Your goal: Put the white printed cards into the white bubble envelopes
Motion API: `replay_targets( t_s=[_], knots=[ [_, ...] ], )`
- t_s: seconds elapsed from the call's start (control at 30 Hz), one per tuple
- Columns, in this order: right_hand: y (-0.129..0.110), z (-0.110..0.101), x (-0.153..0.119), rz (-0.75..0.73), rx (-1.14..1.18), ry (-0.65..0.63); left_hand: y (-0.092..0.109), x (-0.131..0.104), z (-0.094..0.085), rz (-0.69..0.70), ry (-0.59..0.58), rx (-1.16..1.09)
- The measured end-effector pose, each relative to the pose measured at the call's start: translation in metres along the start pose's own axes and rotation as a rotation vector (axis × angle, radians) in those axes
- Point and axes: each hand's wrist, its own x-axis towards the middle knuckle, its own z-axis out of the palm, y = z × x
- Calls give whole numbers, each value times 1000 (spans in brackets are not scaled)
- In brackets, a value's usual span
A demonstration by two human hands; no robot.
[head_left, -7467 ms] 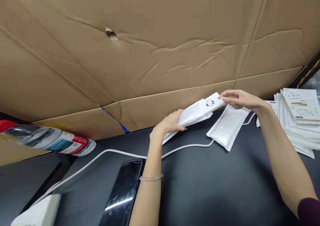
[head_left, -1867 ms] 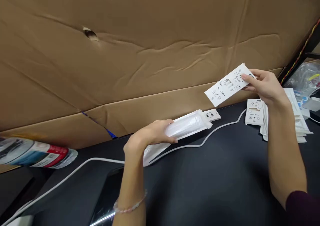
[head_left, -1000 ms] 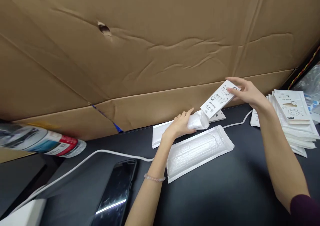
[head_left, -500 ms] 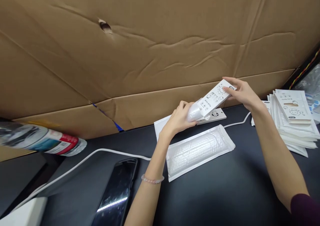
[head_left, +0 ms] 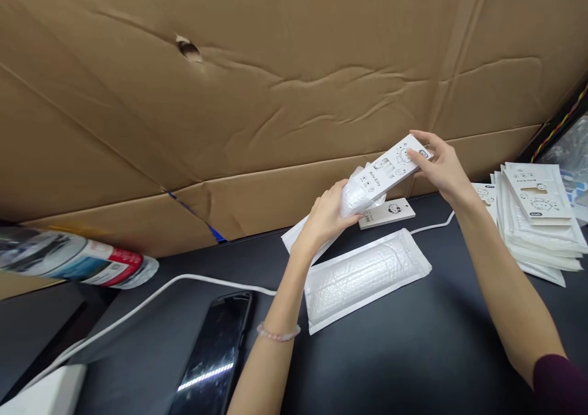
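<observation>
A slim white Hello Kitty box point(head_left: 390, 169) slants upward to the right, its lower end inside the mouth of a white bubble mailer point(head_left: 354, 199). My left hand point(head_left: 325, 218) is closed around the mailer near that opening. At the box's upper end my right hand point(head_left: 438, 164) grips it, thumb on the printed face and fingers behind. Below them, a second bubble mailer point(head_left: 362, 280) lies flat on the black table point(head_left: 390, 354). Another slim white box point(head_left: 386, 214) rests behind it, partly hidden by the left hand.
Several mailers point(head_left: 537, 243) are stacked at the right, a printed box point(head_left: 542, 198) on top. A black phone point(head_left: 215, 347), white cable point(head_left: 184, 275) and white block point(head_left: 55, 390) lie left. A water bottle point(head_left: 78, 256) tilts at far left. Cardboard point(head_left: 294, 97) walls the back.
Both hands have risen slightly, lifting the box and the held mailer. The box slopes more steeply, and more of the white box lying behind shows.
</observation>
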Motion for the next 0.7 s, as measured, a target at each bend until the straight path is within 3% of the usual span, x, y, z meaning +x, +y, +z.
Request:
replay_targets(
  t_s=[0.2,0.3,0.37,0.47,0.7],
  knots=[
    [-3,7,-3,-17,31,-105,11,0,-5,-9,47,-117],
    [-6,11,-5,-4,91,-114,16,0,-8,-113,80,-275],
    [-10,16,-7,-17,125,-112,16,1,-9,-181,177,-404],
    [-20,25,-16,-76,133,-90,14,2,-10,-154,325,-549],
    [-40,54,-43,-392,50,-121,21,0,-26,-82,558,-684]
  ],
)
